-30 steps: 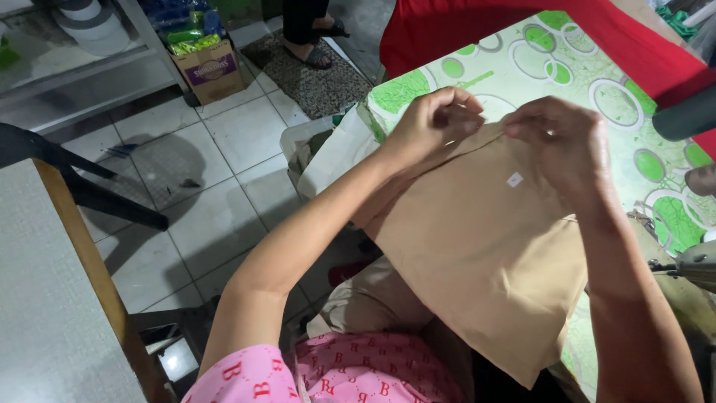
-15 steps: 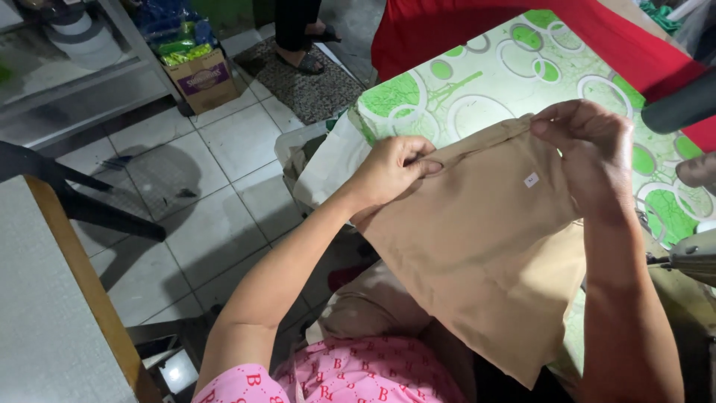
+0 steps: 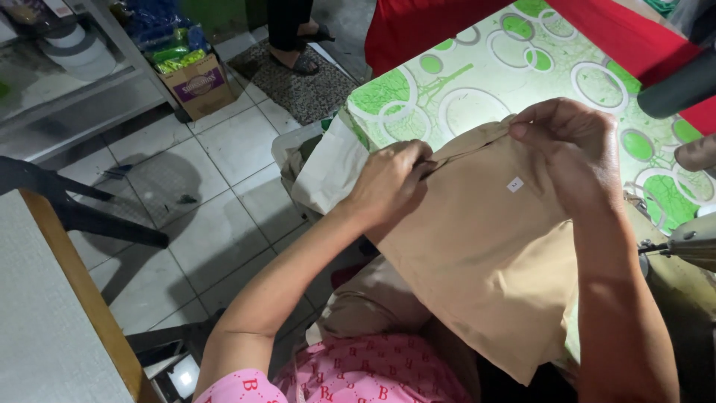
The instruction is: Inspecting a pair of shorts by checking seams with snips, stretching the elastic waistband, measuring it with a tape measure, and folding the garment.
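Note:
A tan piece of fabric (image 3: 485, 246) with a small white tag hangs from the table edge down over my lap. My left hand (image 3: 389, 183) pinches its upper left edge, fingers closed on the fold. At the top right corner of the cloth, my right hand (image 3: 570, 149) grips the same folded edge. The cloth lies partly on a table covered with a green and white circle-patterned cloth (image 3: 462, 82).
A sewing machine part (image 3: 690, 242) sits at the right edge. Red cloth (image 3: 447, 22) lies at the table's far side. A cardboard box (image 3: 195, 86), a doormat with a person's feet (image 3: 298, 56), a shelf and a black chair leg (image 3: 89, 216) stand on the tiled floor.
Both hands have slid apart along the top edge of the tan fabric, the left hand moving down-left, stretching the folded edge between them.

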